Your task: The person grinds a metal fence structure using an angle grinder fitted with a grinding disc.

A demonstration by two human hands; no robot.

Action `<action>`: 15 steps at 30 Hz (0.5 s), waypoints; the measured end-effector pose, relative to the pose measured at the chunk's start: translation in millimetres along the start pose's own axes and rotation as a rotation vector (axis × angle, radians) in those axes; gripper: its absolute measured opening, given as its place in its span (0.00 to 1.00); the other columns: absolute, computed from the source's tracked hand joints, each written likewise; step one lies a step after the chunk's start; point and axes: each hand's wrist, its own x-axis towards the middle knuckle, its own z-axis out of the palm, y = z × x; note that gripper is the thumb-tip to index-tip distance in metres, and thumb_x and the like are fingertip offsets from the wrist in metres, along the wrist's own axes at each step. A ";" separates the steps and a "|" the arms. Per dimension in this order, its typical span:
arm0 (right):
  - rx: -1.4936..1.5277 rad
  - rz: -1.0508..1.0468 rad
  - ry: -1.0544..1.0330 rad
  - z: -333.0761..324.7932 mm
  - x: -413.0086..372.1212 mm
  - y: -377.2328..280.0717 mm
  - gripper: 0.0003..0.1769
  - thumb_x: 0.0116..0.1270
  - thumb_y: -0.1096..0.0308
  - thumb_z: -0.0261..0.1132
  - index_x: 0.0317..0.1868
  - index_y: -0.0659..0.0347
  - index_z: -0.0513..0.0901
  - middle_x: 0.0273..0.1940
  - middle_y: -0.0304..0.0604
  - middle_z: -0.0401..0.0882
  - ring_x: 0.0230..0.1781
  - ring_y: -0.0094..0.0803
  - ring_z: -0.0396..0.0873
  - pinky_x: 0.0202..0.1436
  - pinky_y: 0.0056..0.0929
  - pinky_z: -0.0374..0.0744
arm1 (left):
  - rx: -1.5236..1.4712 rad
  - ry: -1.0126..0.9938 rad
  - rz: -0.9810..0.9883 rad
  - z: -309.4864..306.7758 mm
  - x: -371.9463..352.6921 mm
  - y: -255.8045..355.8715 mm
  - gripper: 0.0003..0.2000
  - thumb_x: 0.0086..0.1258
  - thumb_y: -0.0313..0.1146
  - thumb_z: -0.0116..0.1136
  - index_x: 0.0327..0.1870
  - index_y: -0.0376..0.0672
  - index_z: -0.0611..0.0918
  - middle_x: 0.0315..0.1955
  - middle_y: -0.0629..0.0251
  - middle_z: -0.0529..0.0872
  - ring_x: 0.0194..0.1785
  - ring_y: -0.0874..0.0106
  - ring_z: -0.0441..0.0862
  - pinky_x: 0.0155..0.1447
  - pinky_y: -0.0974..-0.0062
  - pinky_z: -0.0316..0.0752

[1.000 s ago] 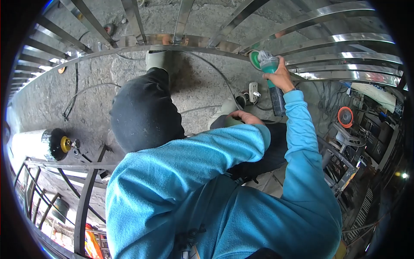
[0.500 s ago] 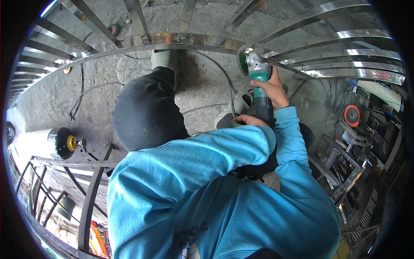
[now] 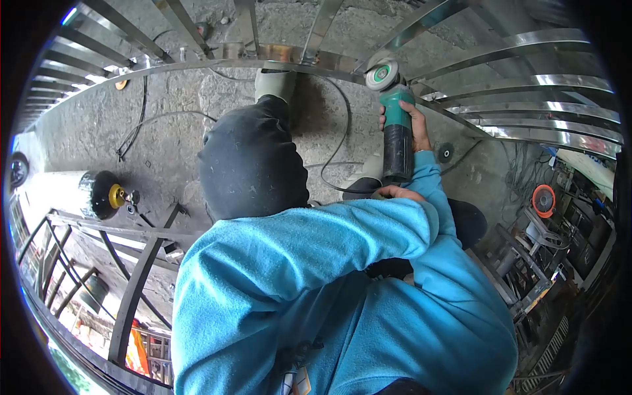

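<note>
My right hand point(image 3: 416, 125) is wrapped round the green body of an angle grinder point(image 3: 397, 141), thumb across its top. At the far end, the grey disc with a green centre point(image 3: 381, 74) faces up, close to the curved metal rail point(image 3: 329, 66); contact cannot be told. My left hand point(image 3: 399, 192) is closed at the grinder's black rear end, where the power cord point(image 3: 332, 186) comes out; the sleeve hides part of its grip. The cord loops over the floor to the left of the grinder.
Shiny metal bars point(image 3: 513, 82) fan out from the rail. My bent leg point(image 3: 253, 164) and shoe point(image 3: 275, 84) are left of the grinder. A gas cylinder point(image 3: 79, 194) lies at left by a dark metal frame point(image 3: 138, 289). An orange-rimmed disc point(image 3: 544, 201) and metal clutter stand at right.
The grinder has turned: its disc, edge-on before, now shows its face. My right hand has shifted its hold, and the grinder's rear end now shows above my left hand. The view has shifted slightly.
</note>
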 end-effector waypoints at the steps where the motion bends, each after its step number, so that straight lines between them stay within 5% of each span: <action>1: 0.002 0.004 -0.002 0.3 2.2 -1.0 0.29 0.67 0.56 0.65 0.57 0.73 0.72 0.45 0.51 0.80 0.40 0.39 0.84 0.44 0.39 0.87 | -0.003 -0.004 0.001 3.0 -9.7 -7.2 0.22 0.78 0.46 0.50 0.68 0.51 0.76 0.61 0.65 0.82 0.67 0.67 0.76 0.74 0.55 0.62; 4: 0.049 0.039 -0.027 8.2 4.6 -7.2 0.30 0.69 0.53 0.65 0.56 0.73 0.72 0.44 0.52 0.80 0.38 0.39 0.84 0.43 0.38 0.87 | 0.053 0.139 0.149 12.1 -23.6 -19.6 0.22 0.78 0.46 0.50 0.68 0.49 0.76 0.61 0.66 0.83 0.66 0.66 0.76 0.74 0.54 0.62; 6: -0.064 0.026 -0.023 8.1 7.5 -13.4 0.31 0.70 0.51 0.65 0.56 0.73 0.71 0.42 0.52 0.80 0.37 0.38 0.84 0.42 0.37 0.87 | -0.021 -0.022 -0.184 -7.3 27.2 16.8 0.21 0.78 0.46 0.50 0.66 0.47 0.77 0.60 0.66 0.83 0.64 0.66 0.77 0.73 0.55 0.63; 9: -0.129 0.051 0.011 17.6 5.1 -25.3 0.30 0.70 0.52 0.65 0.55 0.73 0.71 0.40 0.51 0.80 0.34 0.37 0.84 0.39 0.34 0.88 | -0.128 -0.275 -0.212 -14.2 48.1 17.5 0.21 0.77 0.45 0.52 0.65 0.45 0.78 0.58 0.65 0.84 0.63 0.66 0.78 0.71 0.56 0.65; 12: -0.157 0.076 0.030 23.6 3.7 -27.7 0.29 0.69 0.52 0.66 0.53 0.72 0.71 0.39 0.50 0.81 0.32 0.36 0.85 0.36 0.32 0.88 | 0.311 -0.070 0.057 -11.5 -2.5 -4.4 0.22 0.73 0.45 0.61 0.64 0.47 0.77 0.55 0.64 0.80 0.60 0.69 0.76 0.68 0.56 0.70; 15: -0.172 0.063 0.063 21.8 4.1 -26.9 0.30 0.68 0.51 0.67 0.54 0.71 0.71 0.39 0.50 0.81 0.31 0.36 0.85 0.35 0.33 0.88 | 0.226 -0.029 0.055 -8.3 -1.5 -7.8 0.22 0.72 0.46 0.61 0.64 0.48 0.78 0.55 0.63 0.81 0.61 0.67 0.76 0.68 0.52 0.68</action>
